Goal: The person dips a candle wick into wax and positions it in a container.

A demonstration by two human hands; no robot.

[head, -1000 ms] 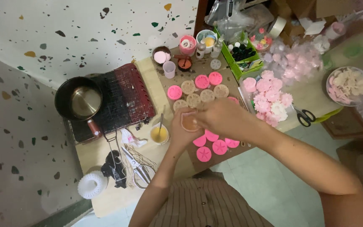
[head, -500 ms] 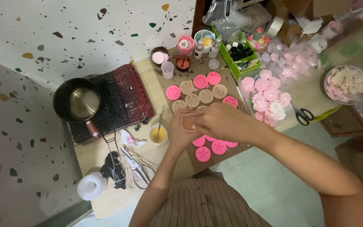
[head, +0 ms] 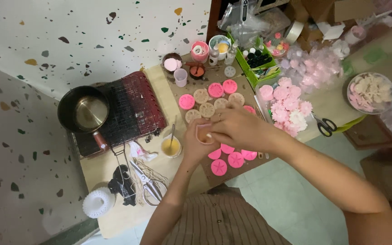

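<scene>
My left hand [head: 195, 144] cups a small round mould with orange-brown filling [head: 203, 134] over the low table. My right hand [head: 237, 129] lies over it from the right, fingertips touching the mould's rim and filling. Just below the hands lie pink flower-shaped moulds [head: 219, 167], and beyond them more pink and beige round moulds [head: 207, 97] sit in rows on a brown sheet [head: 214, 177].
A small cup of yellow liquid with a spoon [head: 171, 146] stands left of my hands. Further left are a dark pot [head: 84, 109] on a grill rack [head: 132, 109], scissors [head: 147, 183] and a white ring [head: 98, 202]. A tray of pink flower shapes [head: 286, 105] and black scissors [head: 325, 125] lie right.
Both hands stay on the mould; my right fingers have shifted slightly over its rim. The view has drifted a little.
</scene>
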